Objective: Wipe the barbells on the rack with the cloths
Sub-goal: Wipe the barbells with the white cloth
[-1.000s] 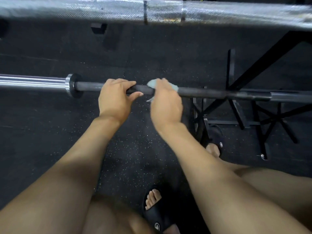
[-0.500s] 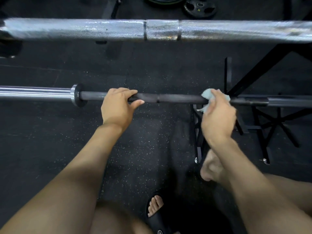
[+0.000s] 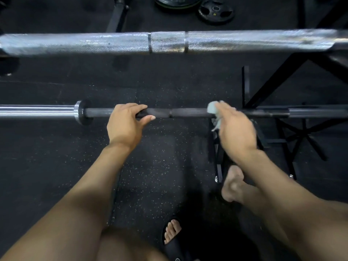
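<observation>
A dark barbell (image 3: 190,112) runs left to right across the middle, with a chrome sleeve (image 3: 35,111) at its left end. My left hand (image 3: 126,123) grips its shaft just right of the collar. My right hand (image 3: 235,129) holds a pale blue cloth (image 3: 213,112) wrapped over the shaft further right; the hand is blurred. A thick silver knurled barbell (image 3: 169,42) lies across the upper part of the view, closer to the camera.
The black rack frame (image 3: 282,87) and its crossed struts (image 3: 301,136) stand at the right. Black weight plates (image 3: 214,11) lie on the speckled rubber floor at the top. My feet in a black slide (image 3: 173,240) are below the bar.
My right hand slid the cloth right along the dark shaft, away from the left hand, then back slightly left. The left hand kept its grip. The view tilted up.
</observation>
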